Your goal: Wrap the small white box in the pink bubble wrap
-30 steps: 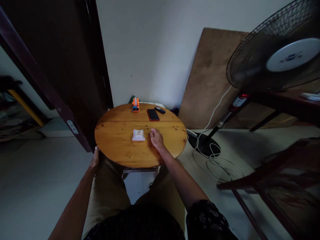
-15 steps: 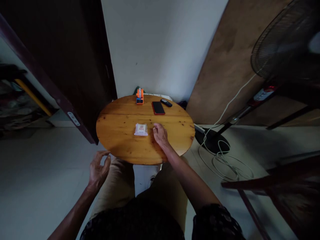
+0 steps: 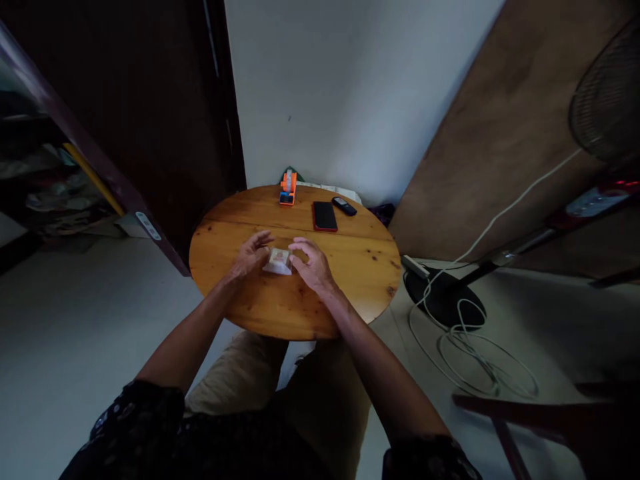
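Note:
A small white packet (image 3: 278,261) with a red mark lies near the middle of the round wooden table (image 3: 350,267). My left hand (image 3: 249,257) rests on the table at the packet's left edge, fingers stretched out and thumb against it. My right hand (image 3: 311,264) is at the packet's right edge, its curled fingertips closed on that end. The packet sits between the two hands, partly covered by the fingers.
At the table's far side are an orange and blue object (image 3: 287,188), a dark phone in a red case (image 3: 325,215) and a small black remote (image 3: 345,206). A dark door (image 3: 150,100) stands to the left. A fan base (image 3: 443,300) and coiled cable (image 3: 480,360) lie right.
My left hand has come up from beside my knee onto the table to the packet's left edge. My right hand has shifted onto the packet's right end. The view has moved closer and turned.

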{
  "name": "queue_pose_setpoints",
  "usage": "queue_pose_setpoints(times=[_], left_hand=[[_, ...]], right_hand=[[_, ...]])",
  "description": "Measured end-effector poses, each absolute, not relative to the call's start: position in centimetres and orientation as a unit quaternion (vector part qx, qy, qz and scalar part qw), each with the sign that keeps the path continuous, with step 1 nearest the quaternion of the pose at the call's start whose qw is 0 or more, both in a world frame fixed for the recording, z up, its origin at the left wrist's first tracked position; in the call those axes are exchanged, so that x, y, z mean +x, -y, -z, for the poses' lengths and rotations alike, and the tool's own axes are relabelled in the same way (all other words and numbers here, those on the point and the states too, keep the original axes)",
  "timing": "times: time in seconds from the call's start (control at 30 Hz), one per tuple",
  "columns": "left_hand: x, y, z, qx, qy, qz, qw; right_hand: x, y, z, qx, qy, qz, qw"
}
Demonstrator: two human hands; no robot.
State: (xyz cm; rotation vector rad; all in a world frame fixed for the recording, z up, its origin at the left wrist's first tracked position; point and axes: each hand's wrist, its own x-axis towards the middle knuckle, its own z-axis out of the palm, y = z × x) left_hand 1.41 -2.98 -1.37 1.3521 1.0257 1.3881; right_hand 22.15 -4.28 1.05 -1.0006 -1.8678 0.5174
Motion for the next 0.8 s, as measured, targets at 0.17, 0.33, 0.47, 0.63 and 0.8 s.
queue_pose_setpoints(times=[0.17,0.33,0.47,0.63,0.8], left_hand=[[2.1,3.5,2.4,0.512,-0.412,-0.546,0.519],[2.4,4.1,2.6,0.527,-0.429,-0.543,0.492],[2.5,4.3,2.5,0.527,-0.442,-0.542,0.482],[2.8,4.4,2.7,0.514,-0.448,-0.553,0.479],[3.4,4.6,2.5,0.488,-0.454,-0.560,0.492]], right_hand=[[22.5,2.5,-2.0,-0.352,0.801,-0.246,0.418],[22.3,0.7,-2.3,-0.303,0.848,-0.274,0.337],[22.0,0.2,-2.0,-0.281,0.863,-0.276,0.317],[21.3,1.2,-1.7,-0.312,0.852,-0.208,0.366],[20.9,1.7,-2.0,-0.345,0.823,-0.203,0.403]])
